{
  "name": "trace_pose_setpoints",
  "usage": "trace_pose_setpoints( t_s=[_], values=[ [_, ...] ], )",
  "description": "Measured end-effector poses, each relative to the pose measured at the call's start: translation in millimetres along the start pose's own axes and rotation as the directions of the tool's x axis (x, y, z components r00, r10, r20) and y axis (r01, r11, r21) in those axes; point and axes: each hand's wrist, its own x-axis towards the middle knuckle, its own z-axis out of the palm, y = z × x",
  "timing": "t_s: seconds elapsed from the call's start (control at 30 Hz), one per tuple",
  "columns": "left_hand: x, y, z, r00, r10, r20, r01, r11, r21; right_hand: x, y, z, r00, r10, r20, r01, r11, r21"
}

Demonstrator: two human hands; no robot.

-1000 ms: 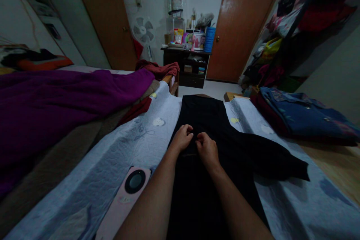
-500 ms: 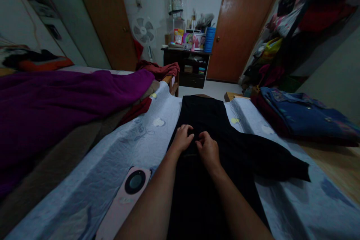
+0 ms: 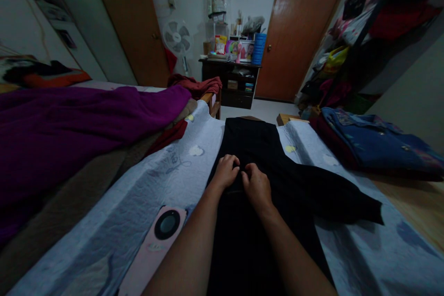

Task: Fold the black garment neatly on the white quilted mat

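Note:
A black long-sleeved garment (image 3: 256,136) lies spread on the pale blue patterned bed sheet (image 3: 173,185), one sleeve stretched out to the right. My left hand (image 3: 227,171) rests on its middle with curled fingers, thumb close to the fingertips, on the cloth. Just beside it, my right hand (image 3: 257,184) is curled the same way, its thumb and forefinger at the cloth. A narrow gap separates the two hands. What the fingertips pinch is dark and hard to make out. To the left of my left forearm lies a pink phone (image 3: 152,249) with a round black camera ring.
A purple blanket (image 3: 86,120) covers the left side. Folded denim clothing (image 3: 374,138) lies on a dark red pile at the right. Beyond the bed stand a white fan (image 3: 176,37) and a dark cabinet (image 3: 237,95). Clothes hang on a rack at the upper right.
Both hands stay at almost the same spot on the garment. The right hand's thumb and fingers have shifted slightly; the garment lies as before.

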Motion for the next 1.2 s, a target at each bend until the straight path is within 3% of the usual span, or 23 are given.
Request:
trace_pose_setpoints(
  t_s=[0.23,0.5,0.63,0.77,0.83,1.0,1.2],
  values=[
    [-1,-4,3.5,1.000,0.023,0.008,-0.023,0.998,0.054,7,-2,-1,0.998,0.064,-0.024,-0.067,0.991,-0.118],
    [-1,-5,6.5,1.000,0.007,-0.002,-0.007,1.000,0.019,10,2,0,0.999,0.022,-0.033,-0.024,0.997,-0.078],
    [0,-6,7.5,1.000,0.010,0.007,-0.010,0.999,0.044,7,5,-9,0.985,-0.073,-0.155,0.071,0.997,-0.020],
    [0,-7,7.9,0.999,0.034,0.020,-0.035,0.996,0.087,8,13,-19,0.943,-0.153,-0.294,0.116,0.983,-0.140],
    [0,-6,7.8,0.999,0.039,0.032,-0.042,0.994,0.105,10,18,-19,0.946,-0.159,-0.281,0.098,0.971,-0.220],
    [0,-3,9.5,0.999,-0.005,0.046,-0.001,0.992,0.125,16,30,-13,0.986,-0.131,-0.106,0.096,0.953,-0.286],
    [-2,-1,13.8,0.999,-0.021,0.024,0.016,0.984,0.175,23,33,-16,0.984,-0.090,-0.152,0.046,0.961,-0.274]
  ],
)
